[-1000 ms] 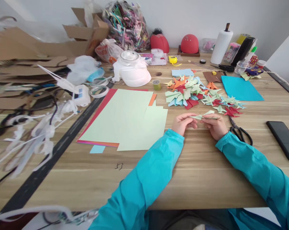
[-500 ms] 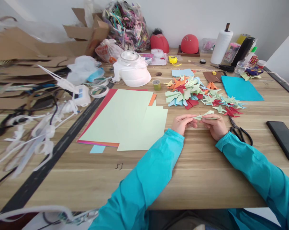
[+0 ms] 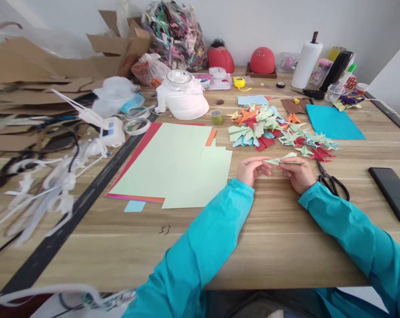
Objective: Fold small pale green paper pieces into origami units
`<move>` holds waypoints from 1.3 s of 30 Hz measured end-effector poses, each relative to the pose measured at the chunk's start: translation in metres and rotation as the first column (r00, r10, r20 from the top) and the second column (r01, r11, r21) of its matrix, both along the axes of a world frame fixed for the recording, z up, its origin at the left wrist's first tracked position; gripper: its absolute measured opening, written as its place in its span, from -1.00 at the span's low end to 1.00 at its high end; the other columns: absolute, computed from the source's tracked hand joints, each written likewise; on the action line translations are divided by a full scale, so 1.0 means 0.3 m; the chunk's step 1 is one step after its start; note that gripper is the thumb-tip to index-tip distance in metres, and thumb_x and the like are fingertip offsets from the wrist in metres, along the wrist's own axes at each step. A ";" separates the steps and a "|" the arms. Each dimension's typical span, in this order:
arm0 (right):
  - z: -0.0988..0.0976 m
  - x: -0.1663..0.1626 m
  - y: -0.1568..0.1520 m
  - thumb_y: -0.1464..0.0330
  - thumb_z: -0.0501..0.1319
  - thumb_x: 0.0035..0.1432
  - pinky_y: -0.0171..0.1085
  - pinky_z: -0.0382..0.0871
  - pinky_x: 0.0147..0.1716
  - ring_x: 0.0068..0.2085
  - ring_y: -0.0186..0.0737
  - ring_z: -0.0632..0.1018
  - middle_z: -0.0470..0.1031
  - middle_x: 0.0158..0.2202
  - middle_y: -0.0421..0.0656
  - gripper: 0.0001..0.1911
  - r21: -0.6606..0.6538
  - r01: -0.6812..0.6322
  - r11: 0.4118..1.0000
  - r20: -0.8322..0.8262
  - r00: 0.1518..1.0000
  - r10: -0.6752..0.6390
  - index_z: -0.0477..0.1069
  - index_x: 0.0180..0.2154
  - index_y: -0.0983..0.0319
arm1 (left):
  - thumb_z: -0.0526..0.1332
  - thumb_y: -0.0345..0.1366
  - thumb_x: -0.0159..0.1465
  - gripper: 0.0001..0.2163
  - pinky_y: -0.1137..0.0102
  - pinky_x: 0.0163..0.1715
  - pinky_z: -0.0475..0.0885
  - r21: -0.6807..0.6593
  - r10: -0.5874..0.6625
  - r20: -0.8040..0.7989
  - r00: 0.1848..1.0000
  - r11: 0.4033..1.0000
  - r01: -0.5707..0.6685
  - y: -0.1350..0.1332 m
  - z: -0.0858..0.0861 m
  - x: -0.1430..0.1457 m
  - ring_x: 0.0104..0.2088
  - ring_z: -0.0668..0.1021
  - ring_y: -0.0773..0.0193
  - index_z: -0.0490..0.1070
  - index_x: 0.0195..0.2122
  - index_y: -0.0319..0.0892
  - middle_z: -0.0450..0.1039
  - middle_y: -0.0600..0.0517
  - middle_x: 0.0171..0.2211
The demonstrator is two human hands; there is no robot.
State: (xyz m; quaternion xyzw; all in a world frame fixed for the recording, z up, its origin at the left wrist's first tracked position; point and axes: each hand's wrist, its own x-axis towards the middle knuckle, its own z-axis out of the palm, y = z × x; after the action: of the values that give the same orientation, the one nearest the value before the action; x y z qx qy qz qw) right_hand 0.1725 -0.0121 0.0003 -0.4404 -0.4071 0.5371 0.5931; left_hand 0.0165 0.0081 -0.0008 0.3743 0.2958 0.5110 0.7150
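Note:
Both hands pinch a small folded piece of pale green paper point(image 3: 282, 160) just above the wooden table point(image 3: 273, 238). My left hand point(image 3: 252, 169) grips its left tip with closed fingers. My right hand point(image 3: 298, 173) holds its right side, fingers curled over it. Both arms wear teal sleeves. Just beyond the hands lies a heap of folded paper shapes point(image 3: 276, 130) in green, red, orange and blue. Black scissors point(image 3: 332, 182) lie right beside my right wrist.
Large pale green sheets over red and orange ones point(image 3: 173, 165) lie to the left. A teal sheet point(image 3: 334, 122) and a black phone point(image 3: 392, 192) are on the right. Cardboard, plastic bags, tape, a paper towel roll point(image 3: 306, 64) and bottles crowd the back and left.
My left hand has shifted very slightly; the folded green paper stays pinched between both hands in the same spot. Nothing else has moved.

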 end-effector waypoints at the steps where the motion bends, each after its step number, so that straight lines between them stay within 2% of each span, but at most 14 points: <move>1: 0.000 0.000 0.000 0.47 0.34 -0.26 -0.38 0.01 -0.68 -0.68 -0.49 0.22 0.46 -0.62 -0.21 -0.88 -0.003 0.003 1.000 0.005 1.000 -0.003 0.50 -0.52 0.22 | 0.16 -0.35 -0.07 -0.77 0.37 -0.57 0.38 0.002 0.003 0.003 1.000 1.000 -0.003 0.002 -0.002 -0.001 -0.64 0.48 0.30 0.48 -0.39 -0.33 0.47 -0.01 -0.59; 8: 0.003 -0.006 -0.003 0.45 0.35 -0.29 -0.37 0.03 -0.68 -0.68 -0.47 0.24 0.46 -0.64 -0.22 -0.89 0.010 0.008 1.000 0.039 0.999 -0.009 0.50 -0.55 0.21 | 0.21 -0.26 -0.04 -0.70 0.37 -0.50 0.41 0.006 -0.103 -0.047 0.994 0.995 0.103 0.006 -0.013 0.006 -0.57 0.51 0.29 0.44 -0.28 -0.30 0.49 -0.02 -0.53; 12: 0.001 -0.015 -0.012 0.40 0.38 -0.30 -0.36 0.04 -0.69 -0.68 -0.46 0.23 0.44 -0.66 -0.24 -0.89 0.027 0.032 0.999 0.103 0.994 -0.035 0.51 -0.56 0.20 | 0.28 -0.18 -0.05 -0.73 0.42 -0.55 0.38 0.018 -0.095 -0.126 0.987 0.995 0.098 0.004 -0.017 0.012 -0.62 0.48 0.35 0.42 -0.39 -0.26 0.45 0.04 -0.57; 16: 0.009 -0.030 -0.034 0.36 0.36 -0.23 -0.36 0.06 -0.69 -0.67 -0.45 0.23 0.40 -0.66 -0.25 -0.89 0.111 0.020 0.994 0.253 0.966 -0.047 0.54 -0.50 0.19 | 0.33 -0.15 -0.09 -0.72 0.46 -0.59 0.35 0.028 -0.061 -0.198 0.978 0.997 0.068 0.010 -0.019 0.014 -0.65 0.44 0.40 0.40 -0.48 -0.25 0.41 0.09 -0.63; 23: 0.006 -0.041 -0.059 0.33 0.33 -0.15 -0.34 0.14 -0.67 -0.64 -0.38 0.30 0.43 -0.64 -0.22 -0.90 0.220 0.039 0.975 0.394 0.911 -0.126 0.55 -0.45 0.16 | 0.37 -0.19 -0.15 -0.75 0.46 -0.54 0.36 -0.016 -0.107 -0.125 0.986 0.994 0.106 0.016 -0.021 0.012 -0.61 0.44 0.42 0.46 -0.51 -0.26 0.42 0.08 -0.63; 28: 0.004 -0.045 -0.061 0.32 0.34 -0.17 -0.31 0.23 -0.63 -0.55 -0.27 0.42 0.48 -0.57 -0.18 -0.90 0.217 0.074 0.973 0.391 0.907 -0.156 0.54 -0.48 0.16 | 0.37 -0.19 -0.14 -0.75 0.45 -0.54 0.35 0.002 -0.152 -0.152 0.977 0.988 0.154 0.020 -0.026 0.003 -0.62 0.43 0.42 0.47 -0.52 -0.26 0.42 0.07 -0.65; 34: 0.009 -0.050 -0.059 0.33 0.37 -0.24 -0.32 0.21 -0.64 -0.53 -0.26 0.43 0.47 -0.56 -0.18 -0.87 0.187 0.136 0.973 0.366 0.910 -0.197 0.50 -0.52 0.18 | 0.35 -0.16 -0.12 -0.74 0.45 -0.55 0.35 0.103 -0.075 -0.298 0.951 0.989 0.110 0.014 -0.023 -0.001 -0.64 0.42 0.40 0.46 -0.52 -0.27 0.40 0.07 -0.68; 39: 0.016 -0.046 -0.061 0.33 0.33 -0.20 -0.33 0.17 -0.66 -0.65 -0.38 0.31 0.41 -0.62 -0.23 -0.85 0.197 0.127 0.972 0.369 0.909 -0.193 0.49 -0.46 0.19 | 0.34 -0.16 -0.09 -0.74 0.46 -0.55 0.34 0.152 -0.017 -0.340 0.940 0.986 0.073 0.010 -0.019 -0.001 -0.65 0.42 0.40 0.45 -0.49 -0.28 0.39 0.07 -0.69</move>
State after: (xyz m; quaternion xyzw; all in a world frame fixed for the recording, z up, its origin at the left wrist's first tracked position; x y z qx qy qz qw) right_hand 0.1586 -0.0303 0.0052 -0.5177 -0.5222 0.3530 0.5785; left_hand 0.0162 0.0113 -0.0065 0.5201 0.3627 0.4452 0.6323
